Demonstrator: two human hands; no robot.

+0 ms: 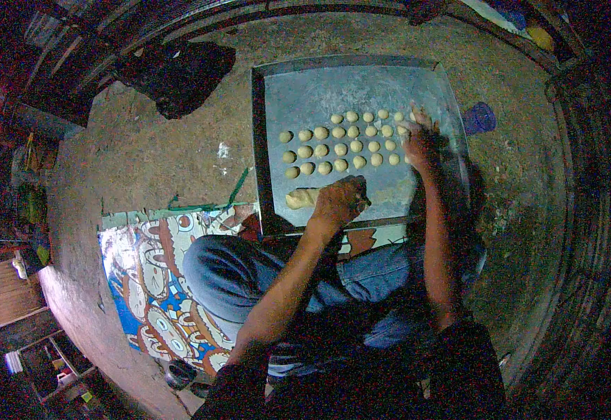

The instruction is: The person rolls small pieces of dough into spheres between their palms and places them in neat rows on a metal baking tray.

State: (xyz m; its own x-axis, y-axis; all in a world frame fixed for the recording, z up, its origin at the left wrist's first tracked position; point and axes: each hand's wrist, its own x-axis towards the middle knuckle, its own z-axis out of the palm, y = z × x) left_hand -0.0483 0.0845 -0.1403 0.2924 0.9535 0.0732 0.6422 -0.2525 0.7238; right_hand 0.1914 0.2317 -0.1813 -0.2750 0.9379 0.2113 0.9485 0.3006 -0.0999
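Observation:
On a shallow metal tray (312, 80) in front of me lie several rows of small pale dough balls (338, 131). A short, thick roll of dough (302, 198) rests near the tray's front edge. My left hand (344, 199) is closed round the right end of that roll, its fingers partly in shadow. Over the right ends of the rows is my right hand (421, 140), fingers stretched apart and somewhat blurred, close to the rightmost balls. Whatever lies directly beneath that hand is hidden.
A purple-blue cup (479, 118) stands on the concrete floor (172, 150) just right of the tray. A black plastic bag (186, 77) lies beyond its left side. Under my crossed legs (235, 269) spreads a cartoon-printed sheet (158, 280). Shelves (50, 360) stand far left.

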